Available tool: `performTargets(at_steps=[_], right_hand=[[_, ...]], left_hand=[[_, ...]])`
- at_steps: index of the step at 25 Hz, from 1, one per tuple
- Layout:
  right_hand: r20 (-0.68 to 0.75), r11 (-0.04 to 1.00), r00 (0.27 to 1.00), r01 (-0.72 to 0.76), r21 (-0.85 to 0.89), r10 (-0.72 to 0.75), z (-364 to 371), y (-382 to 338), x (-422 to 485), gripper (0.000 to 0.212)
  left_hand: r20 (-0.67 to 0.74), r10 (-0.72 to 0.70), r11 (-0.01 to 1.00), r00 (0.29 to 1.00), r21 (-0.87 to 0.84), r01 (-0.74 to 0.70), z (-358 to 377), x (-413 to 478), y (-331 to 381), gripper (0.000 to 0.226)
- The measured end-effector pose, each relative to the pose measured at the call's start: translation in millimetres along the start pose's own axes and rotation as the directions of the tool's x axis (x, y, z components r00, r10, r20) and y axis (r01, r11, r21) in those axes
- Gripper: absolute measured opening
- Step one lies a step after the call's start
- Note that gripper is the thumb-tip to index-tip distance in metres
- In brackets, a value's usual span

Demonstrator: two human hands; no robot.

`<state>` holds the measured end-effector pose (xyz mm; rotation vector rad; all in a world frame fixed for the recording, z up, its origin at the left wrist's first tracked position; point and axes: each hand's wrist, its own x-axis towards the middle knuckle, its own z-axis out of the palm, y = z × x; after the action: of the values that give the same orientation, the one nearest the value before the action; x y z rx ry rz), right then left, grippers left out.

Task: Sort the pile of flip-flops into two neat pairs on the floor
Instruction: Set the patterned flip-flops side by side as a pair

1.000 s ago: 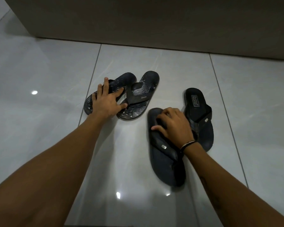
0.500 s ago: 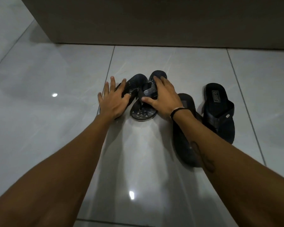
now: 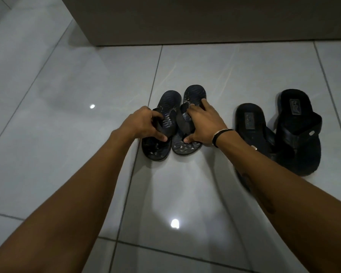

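Meanwhile, two dark blue patterned rubber flip-flops were held side by side on the glossy grey tiled floor, their inner edges touching or nearly so. The left hand was closed around the strap of the left patterned flip-flop, fingers curled over it and thumb pressed against the footbed below. The right hand was wrapped about the wide black strap of the right patterned flip-flop, the index finger laid along its outer edge and the thumb set down on the sole. A black-and-white band was worn on the right wrist. Just beyond that wrist, to the right of both hands, two plain black flip-flops with small labels on the footbeds were lying close together: the nearer black flip-flop was partly covered by the right forearm, and the farther black flip-flop appeared to overlap it at the strap, though this was hard to judge in the dim light. Past the hands, a beige wall base was met by the tiles.
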<state>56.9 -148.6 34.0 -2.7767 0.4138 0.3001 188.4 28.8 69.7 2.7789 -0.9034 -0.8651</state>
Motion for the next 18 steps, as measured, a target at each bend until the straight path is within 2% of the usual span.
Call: performTargets(at_steps=[3, 7, 12, 18], right_hand=[[0.029, 0.999, 0.999, 0.024, 0.037, -0.025, 11.9, -14.6, -17.1, 0.113], [0.095, 0.997, 0.995, 0.036, 0.073, -0.043, 7.4, -23.0, -33.3, 0.115], [0.140, 0.991, 0.989, 0.022, 0.134, -0.041, 10.7, -23.4, -46.0, 0.116], [0.152, 0.994, 0.985, 0.068, 0.080, -0.080, 11.8, -25.8, -50.1, 0.114]], left_hand=[[-0.025, 0.015, 1.000, 1.000, 0.017, -0.015, 10.1, -20.4, -16.4, 0.100], [-0.056, 0.003, 1.000, 0.998, 0.000, -0.003, 22.0, -30.4, -29.6, 0.113], [-0.045, 0.003, 1.000, 0.999, -0.022, -0.003, 20.7, -30.6, -27.6, 0.114], [-0.017, 0.003, 0.994, 1.000, -0.108, -0.005, 16.4, -35.7, -22.0, 0.109]])
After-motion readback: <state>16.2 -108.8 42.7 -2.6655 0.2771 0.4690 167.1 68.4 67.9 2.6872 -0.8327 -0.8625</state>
